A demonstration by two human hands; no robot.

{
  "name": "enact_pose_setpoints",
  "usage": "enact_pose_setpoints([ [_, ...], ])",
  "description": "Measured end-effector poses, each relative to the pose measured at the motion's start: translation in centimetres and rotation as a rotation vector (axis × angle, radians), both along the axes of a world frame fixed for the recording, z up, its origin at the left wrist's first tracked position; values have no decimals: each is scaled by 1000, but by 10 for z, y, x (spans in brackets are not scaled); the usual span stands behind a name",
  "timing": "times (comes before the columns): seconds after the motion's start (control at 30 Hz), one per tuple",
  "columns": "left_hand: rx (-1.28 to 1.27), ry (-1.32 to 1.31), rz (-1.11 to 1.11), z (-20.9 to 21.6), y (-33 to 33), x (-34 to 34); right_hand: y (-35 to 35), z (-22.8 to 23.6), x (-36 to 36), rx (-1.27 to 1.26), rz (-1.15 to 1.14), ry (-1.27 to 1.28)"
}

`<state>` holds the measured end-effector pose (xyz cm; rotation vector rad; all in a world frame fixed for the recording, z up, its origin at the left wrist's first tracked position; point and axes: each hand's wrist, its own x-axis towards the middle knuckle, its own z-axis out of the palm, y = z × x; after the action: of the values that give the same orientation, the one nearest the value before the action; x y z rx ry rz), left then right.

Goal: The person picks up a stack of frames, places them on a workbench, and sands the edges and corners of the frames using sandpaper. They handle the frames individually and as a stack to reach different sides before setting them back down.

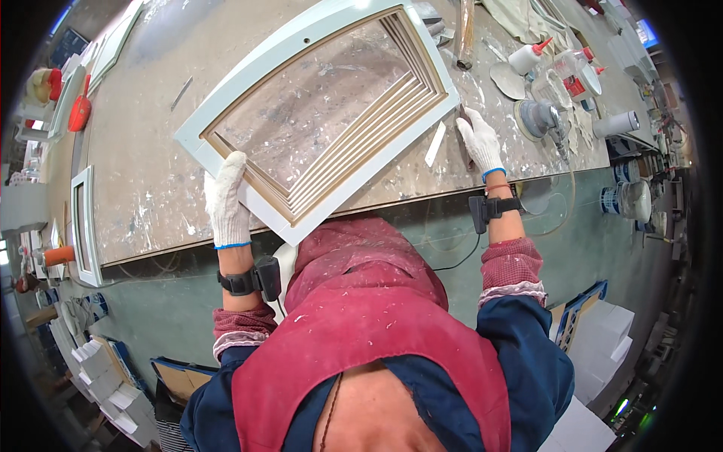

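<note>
A pale white-blue frame (325, 39) with stepped inner edges, like a cabinet door or shutter panel, lies tilted across the workbench, its near corner jutting past the edge. My left hand (227, 197), in a white knitted glove, grips the frame's left side, thumb on top. Just off its right side, my gloved right hand (480, 141) is closed on a thin dark brown strip (470, 160), partly hidden by the fingers; its exact kind does not show. A narrow white strip (434, 145) lies between the frame and that hand.
Right of my right hand stand a round power sander (533, 119) with a hose, glue bottles with red tips (529, 56) and a grey-white cylinder (616, 124). A smaller white frame (85, 226) leans at the bench's left edge, below a red-orange tool (80, 111).
</note>
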<state>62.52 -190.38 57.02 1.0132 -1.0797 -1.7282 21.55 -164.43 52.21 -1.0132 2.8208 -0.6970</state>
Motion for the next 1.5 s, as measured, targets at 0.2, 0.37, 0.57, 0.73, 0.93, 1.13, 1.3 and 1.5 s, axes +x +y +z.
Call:
enact_pose_setpoints([
  [0.2,277,18,38,-15,14,5,-1,-6,-1,92,-24,154],
  [0.37,351,88,42,-19,26,6,-2,12,-15,204,12,118],
  [0.57,292,113,23,-7,21,15,-20,41,-33,207,37,411],
  [0.73,331,83,11,7,23,13,-60,22,-42,-538,-19,288],
  [0.93,331,99,-21,16,19,16,-95,0,-33,-1185,-4,-1050],
  [1.13,310,47,-22,18,10,21,-106,8,-21,-1034,140,-1015],
  [1.3,300,11,-2,23,3,34,-104,4,-17,-1143,242,-1139],
  [1.5,264,-53,-7,28,7,42,-99,-1,-9,-1097,250,-985],
])
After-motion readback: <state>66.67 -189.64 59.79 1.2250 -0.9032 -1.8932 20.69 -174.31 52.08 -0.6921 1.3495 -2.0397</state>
